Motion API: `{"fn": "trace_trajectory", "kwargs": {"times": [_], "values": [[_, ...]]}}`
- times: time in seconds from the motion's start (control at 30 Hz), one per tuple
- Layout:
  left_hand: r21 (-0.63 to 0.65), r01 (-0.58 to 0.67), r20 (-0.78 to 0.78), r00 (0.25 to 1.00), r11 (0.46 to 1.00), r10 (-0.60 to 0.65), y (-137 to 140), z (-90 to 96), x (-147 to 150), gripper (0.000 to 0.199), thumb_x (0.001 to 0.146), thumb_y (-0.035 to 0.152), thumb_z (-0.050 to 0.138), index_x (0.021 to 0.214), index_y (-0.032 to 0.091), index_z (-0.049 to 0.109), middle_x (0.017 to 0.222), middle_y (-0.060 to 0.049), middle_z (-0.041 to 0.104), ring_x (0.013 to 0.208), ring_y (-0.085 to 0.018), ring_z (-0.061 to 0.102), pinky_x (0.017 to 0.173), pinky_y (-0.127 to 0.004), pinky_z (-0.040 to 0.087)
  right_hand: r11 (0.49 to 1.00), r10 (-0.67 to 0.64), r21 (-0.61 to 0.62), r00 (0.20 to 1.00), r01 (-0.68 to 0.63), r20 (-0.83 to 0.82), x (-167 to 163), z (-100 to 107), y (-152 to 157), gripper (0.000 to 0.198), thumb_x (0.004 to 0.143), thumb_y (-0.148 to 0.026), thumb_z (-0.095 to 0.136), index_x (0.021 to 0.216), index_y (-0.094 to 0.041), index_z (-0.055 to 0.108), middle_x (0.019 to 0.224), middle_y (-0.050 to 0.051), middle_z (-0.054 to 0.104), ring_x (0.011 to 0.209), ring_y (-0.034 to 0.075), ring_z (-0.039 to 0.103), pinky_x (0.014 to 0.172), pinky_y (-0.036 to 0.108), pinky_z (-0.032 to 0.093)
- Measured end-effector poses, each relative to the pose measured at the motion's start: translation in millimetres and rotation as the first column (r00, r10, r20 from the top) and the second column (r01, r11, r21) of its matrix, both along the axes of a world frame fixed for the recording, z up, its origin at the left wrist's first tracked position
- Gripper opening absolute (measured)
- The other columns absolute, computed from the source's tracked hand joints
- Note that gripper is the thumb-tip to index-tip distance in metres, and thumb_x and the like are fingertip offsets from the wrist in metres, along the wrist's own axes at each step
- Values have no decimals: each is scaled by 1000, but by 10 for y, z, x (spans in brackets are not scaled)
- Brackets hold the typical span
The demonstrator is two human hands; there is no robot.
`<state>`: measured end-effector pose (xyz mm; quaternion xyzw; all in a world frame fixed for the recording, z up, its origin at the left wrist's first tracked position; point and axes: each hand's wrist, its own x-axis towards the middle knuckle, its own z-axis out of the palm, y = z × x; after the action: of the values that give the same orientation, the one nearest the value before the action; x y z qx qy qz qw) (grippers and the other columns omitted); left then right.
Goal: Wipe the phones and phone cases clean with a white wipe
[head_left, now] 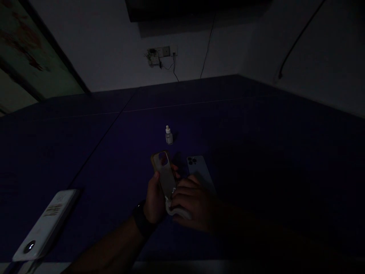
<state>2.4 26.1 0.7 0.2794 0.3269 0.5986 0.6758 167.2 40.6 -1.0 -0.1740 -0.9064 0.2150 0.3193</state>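
My left hand [154, 199], with a dark band on its wrist, grips a phone case [166, 176], its thumb along the near side and fingertips showing at the far edge. The case has a yellowish rim and a camera cutout at the top. Fingers bent, my right hand [191, 201] presses a white cloth or wipe [177, 211] at the lower part of the case. A light-coloured phone [202, 171] lies camera side up beside the case, partly hidden by my right hand. Beyond the case stands a small dropper bottle [169, 137] with a white cap.
On the left of the dark blue surface [119, 152] lies a white box-like device [45, 226] with a round dark spot. Wall sockets [162, 53] with cables are behind, below a dark screen [196, 9]. The room is very dim.
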Motion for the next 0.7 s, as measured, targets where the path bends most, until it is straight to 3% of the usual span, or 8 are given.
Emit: {"fn": "trace_trajectory", "kwargs": {"times": [0.07,0.17,0.23,0.3,0.33,0.4,0.57,0.7], "values": [[-1,13,13,1000,1000,-13,-4,8,-6,53,77,65,73,102,19,72,91,-6,75,90,-24,72,83,-34,56,999,16,-49,995,-21,-101,-6,-29,22,13,85,-25,80,93,-21,71,89,2,76,90,20,66,86,39,43],[-25,13,71,997,1000,-12,2,59,-19,57,81,68,69,108,18,72,95,-7,74,96,-26,71,87,-36,55,944,-70,-328,963,-21,-262,28,-77,15,24,79,-34,85,95,-22,72,90,4,76,84,20,70,79,37,53],[-61,15,112,994,998,-8,19,110,-16,55,87,66,63,115,19,71,98,-6,73,98,-25,70,89,-35,55,810,-277,-583,917,62,-288,72,-91,-16,42,71,-43,90,103,-23,72,96,6,76,85,22,73,75,36,60],[-90,20,138,990,996,-7,41,160,5,50,94,60,59,124,21,67,104,-7,73,101,-24,70,91,-36,54,623,-447,-773,867,124,-221,115,-76,-40,55,65,-47,93,110,-25,71,99,6,77,89,24,75,77,38,63],[-101,16,149,989,995,-1,52,181,19,48,96,57,58,129,23,65,107,-7,73,102,-24,70,92,-37,54,543,-480,-830,857,126,-184,131,-58,-43,58,64,-48,94,112,-25,72,98,6,78,91,25,76,79,39,64],[-123,-3,173,985,992,24,69,204,43,47,99,53,56,137,27,59,114,-6,72,104,-24,70,96,-39,53,448,-477,-890,865,88,-154,143,-9,-28,58,62,-47,95,110,-23,73,98,6,79,92,26,77,81,40,65],[-135,14,293,956,991,26,84,167,6,36,101,50,53,130,31,64,104,0,73,89,-16,70,99,-38,53,408,-349,-913,922,-12,-168,129,114,62,50,59,-39,95,101,-20,76,91,5,80,85,25,77,73,37,65],[-86,78,350,936,993,-43,78,162,-53,41,102,50,51,140,37,58,117,1,73,112,-18,67,102,-37,50,373,-381,-928,913,5,-148,208,214,125,45,58,-35,93,96,-19,77,86,4,80,76,22,75,69,35,63]]}}
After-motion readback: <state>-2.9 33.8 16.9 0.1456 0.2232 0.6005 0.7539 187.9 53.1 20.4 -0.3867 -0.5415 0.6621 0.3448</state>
